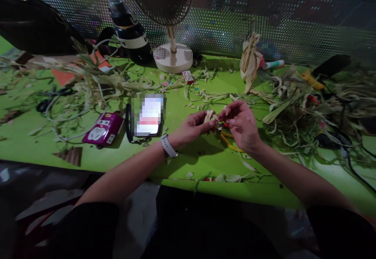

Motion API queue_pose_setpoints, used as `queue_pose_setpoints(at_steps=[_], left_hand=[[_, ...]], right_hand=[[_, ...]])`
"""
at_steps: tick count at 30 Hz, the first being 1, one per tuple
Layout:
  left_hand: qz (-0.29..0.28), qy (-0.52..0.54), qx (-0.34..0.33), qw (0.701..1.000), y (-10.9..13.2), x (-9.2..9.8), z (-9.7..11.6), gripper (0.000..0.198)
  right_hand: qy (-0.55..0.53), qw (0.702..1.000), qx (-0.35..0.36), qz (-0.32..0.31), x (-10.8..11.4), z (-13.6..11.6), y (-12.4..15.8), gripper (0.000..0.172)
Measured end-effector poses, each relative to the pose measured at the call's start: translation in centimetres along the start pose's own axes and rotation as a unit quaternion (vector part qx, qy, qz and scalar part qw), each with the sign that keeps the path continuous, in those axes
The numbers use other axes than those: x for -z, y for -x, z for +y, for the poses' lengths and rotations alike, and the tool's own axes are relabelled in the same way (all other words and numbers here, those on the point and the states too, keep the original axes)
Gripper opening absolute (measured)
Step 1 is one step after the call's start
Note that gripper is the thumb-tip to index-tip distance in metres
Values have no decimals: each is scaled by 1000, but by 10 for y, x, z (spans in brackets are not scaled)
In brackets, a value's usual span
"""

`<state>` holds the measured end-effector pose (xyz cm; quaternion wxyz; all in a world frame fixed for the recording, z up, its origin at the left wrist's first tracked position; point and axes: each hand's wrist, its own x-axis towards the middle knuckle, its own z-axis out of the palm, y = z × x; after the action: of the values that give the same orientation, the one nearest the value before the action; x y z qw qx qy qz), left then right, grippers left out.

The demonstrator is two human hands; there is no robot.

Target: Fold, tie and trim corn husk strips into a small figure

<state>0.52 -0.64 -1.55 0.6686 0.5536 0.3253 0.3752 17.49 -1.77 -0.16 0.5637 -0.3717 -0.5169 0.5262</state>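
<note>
Between the thumb and fingers of my left hand (192, 127) is a small folded piece of dried corn husk (210, 117), pale cream and layered. A grey watch band (169, 147) circles that wrist. My right hand (242, 124) is at the right end of the husk piece, its thumb and forefinger drawn together in a pinch. Whatever those fingertips hold is too small to make out. Under my right hand lies a tool with yellow handles (230, 141), its other end hidden by the hand.
A lit phone (151, 114) and a purple power strip (104, 127) lie on the left of the green table (190, 165). Behind stand a fan (173, 57) and a dark bottle (132, 39). Husk strips (296, 122) pile up at right; a husk bundle (249, 61) stands at the back.
</note>
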Motion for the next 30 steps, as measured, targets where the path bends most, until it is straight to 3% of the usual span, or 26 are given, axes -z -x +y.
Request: queue_pose_setpoints(at_steps=[8, 16, 19, 21, 23, 25, 28, 30], left_hand=[[23, 67, 26, 997, -1, 0, -1, 37], [25, -11, 16, 1000, -2, 1, 5, 33], [-11, -38, 28, 999, -1, 0, 6, 28], [-43, -79, 23, 996, 1, -2, 4, 24], [-88, -133, 13, 987, 5, -3, 2, 20], [-134, -183, 4, 974, 8, -4, 1, 18], [-173, -224, -12, 959, 11, -4, 1, 16], [-190, -235, -17, 953, 11, -4, 2, 14]], right_hand=[[58, 996, 43, -44, 1, 0, 3, 22], [-116, 992, -45, -11, -5, -12, 4, 24], [-71, 997, -40, -6, 6, -18, -9, 17], [29, 999, -30, 3, 15, -21, -17, 12], [179, 980, -61, -61, 22, -23, -22, 17], [296, 929, -117, -187, 26, -24, -24, 34], [350, 855, -163, -347, 26, -23, -21, 43], [336, 839, -158, -397, 25, -22, -20, 42]])
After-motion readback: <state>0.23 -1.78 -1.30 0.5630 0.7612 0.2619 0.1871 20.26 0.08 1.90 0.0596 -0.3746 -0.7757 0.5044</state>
